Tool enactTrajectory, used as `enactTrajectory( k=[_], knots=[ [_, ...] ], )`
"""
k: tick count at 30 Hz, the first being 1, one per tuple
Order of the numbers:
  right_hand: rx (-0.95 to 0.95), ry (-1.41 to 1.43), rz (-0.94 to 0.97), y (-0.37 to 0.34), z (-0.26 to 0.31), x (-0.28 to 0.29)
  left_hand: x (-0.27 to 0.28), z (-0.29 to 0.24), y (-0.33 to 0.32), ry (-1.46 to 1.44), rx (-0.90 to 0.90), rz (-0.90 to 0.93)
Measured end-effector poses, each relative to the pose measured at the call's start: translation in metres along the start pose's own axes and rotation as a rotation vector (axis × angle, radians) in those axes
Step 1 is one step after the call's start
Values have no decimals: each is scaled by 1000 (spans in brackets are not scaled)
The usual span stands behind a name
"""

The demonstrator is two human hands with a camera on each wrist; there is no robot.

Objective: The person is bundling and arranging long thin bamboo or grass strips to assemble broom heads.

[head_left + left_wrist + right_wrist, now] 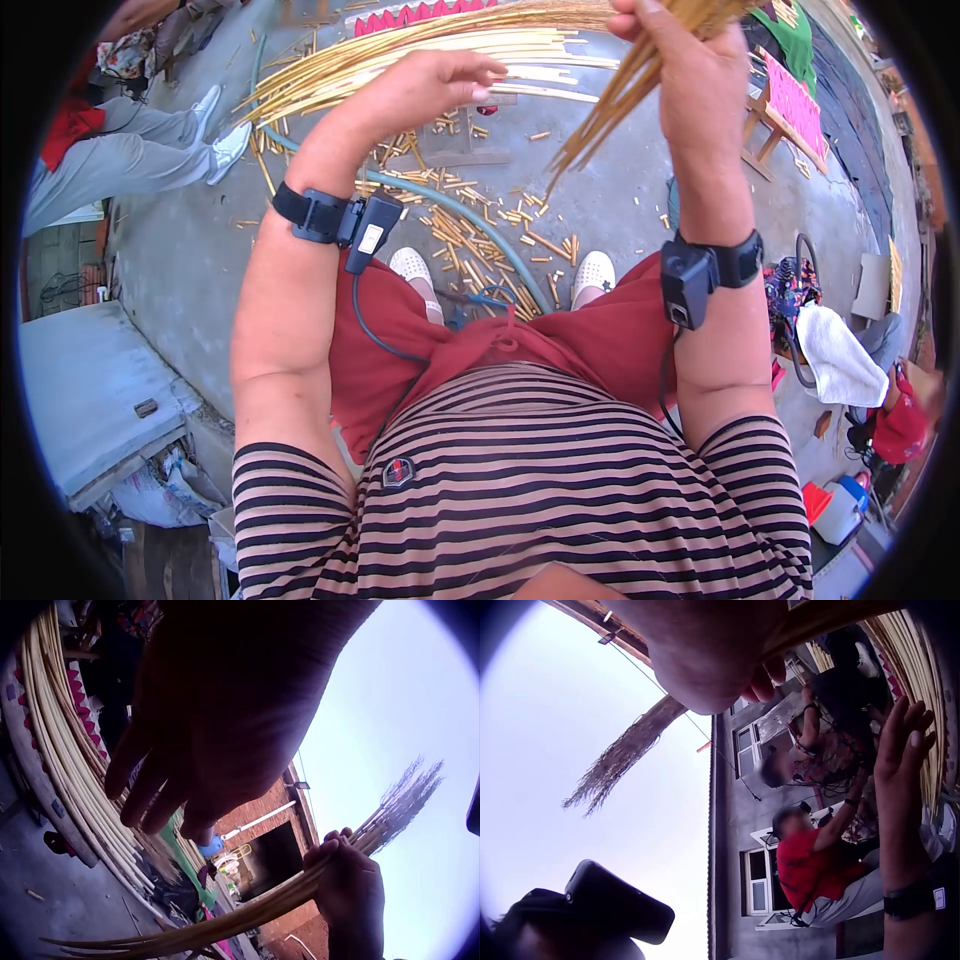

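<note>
Broom-stalk bundle (615,100) is clamped near its tufts (409,801) by the right hand (705,105), right of the stalk pile (330,72), presumably to keep stems aligned. The left hand (425,85) is held empty before the pile, fingers (139,801) loosely extended. Concrete floor (170,290) before the pile is strewn with offcuts (468,250); brick wall (300,919) is visible beyond.

stalk pile (440,35) ahead | cut pieces (462,245) on floor (615,225) | hose (503,241) between shoes (593,275)

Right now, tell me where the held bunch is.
In the left wrist view, the bunch slants from the bottom left toward the right side, gripped by the right hand, its feathery tips against the sky.
</note>
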State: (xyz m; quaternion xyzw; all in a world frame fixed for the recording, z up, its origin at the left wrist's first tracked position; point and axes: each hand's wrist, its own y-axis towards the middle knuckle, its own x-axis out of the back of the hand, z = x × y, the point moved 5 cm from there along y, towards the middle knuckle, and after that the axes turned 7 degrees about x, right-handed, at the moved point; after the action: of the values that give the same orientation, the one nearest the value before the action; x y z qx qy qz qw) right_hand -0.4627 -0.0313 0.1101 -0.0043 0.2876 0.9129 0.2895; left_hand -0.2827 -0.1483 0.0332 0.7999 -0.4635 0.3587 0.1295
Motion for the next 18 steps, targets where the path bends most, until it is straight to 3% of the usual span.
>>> enactTrajectory(
  k=[5,8,9,12,14,16,18],
  knots=[
    [-90,-184,166,-21,-40,-38,22,-2,-26,-76,-117,-12],
    [-95,-302,285,-29,-56,-54,25,-8,-62,-182,144,146],
    [-130,-333,301,-32,-58,-59,32,-16,-74,79,42,104],
    [-156,-279,347,-40,-68,-74,44,-32,-104,368,-153,-24],
    [-178,-272,353,-42,-72,-84,49,-27,-101,205,-30,-85],
    [-240,-349,355,-51,-68,-98,45,-8,-93,238,-170,-376],
    [-232,-198,316,-60,-72,-107,36,-3,-81,-130,-261,-179]
  ],
)
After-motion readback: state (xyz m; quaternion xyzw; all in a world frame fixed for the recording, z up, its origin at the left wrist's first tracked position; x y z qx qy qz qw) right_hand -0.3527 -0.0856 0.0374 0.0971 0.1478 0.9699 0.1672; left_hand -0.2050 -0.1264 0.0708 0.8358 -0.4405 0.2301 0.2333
